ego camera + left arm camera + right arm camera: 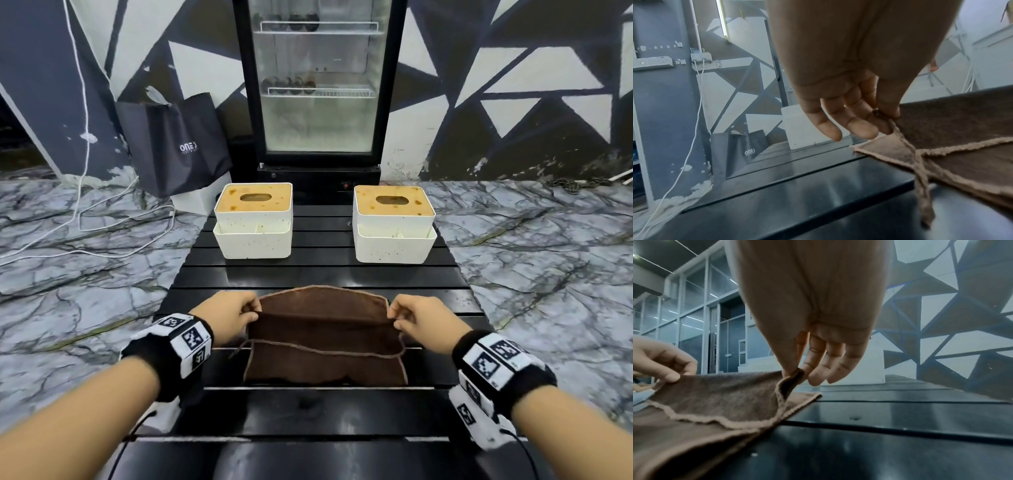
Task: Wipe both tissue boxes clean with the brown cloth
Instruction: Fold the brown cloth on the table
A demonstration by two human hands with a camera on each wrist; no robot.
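Observation:
Two white tissue boxes with stained tan lids stand at the far end of the black slatted table (428, 274): one on the left (254, 219), one on the right (394, 222). The brown cloth (325, 335) lies partly folded on the near half of the table. My left hand (251, 313) pinches its left edge between thumb and finger, and the left wrist view shows that pinch on the cloth (953, 126) by the left hand (887, 118). My right hand (394, 317) pinches the right edge, lifting a fold of cloth (715, 392) under the right hand (795, 373).
A glass-door fridge (317, 85) stands right behind the table. A dark shopping bag (174, 144) leans on the floor at the back left, with white cables (102, 219) trailing over the marble floor. The table's near slats (308, 411) are bare.

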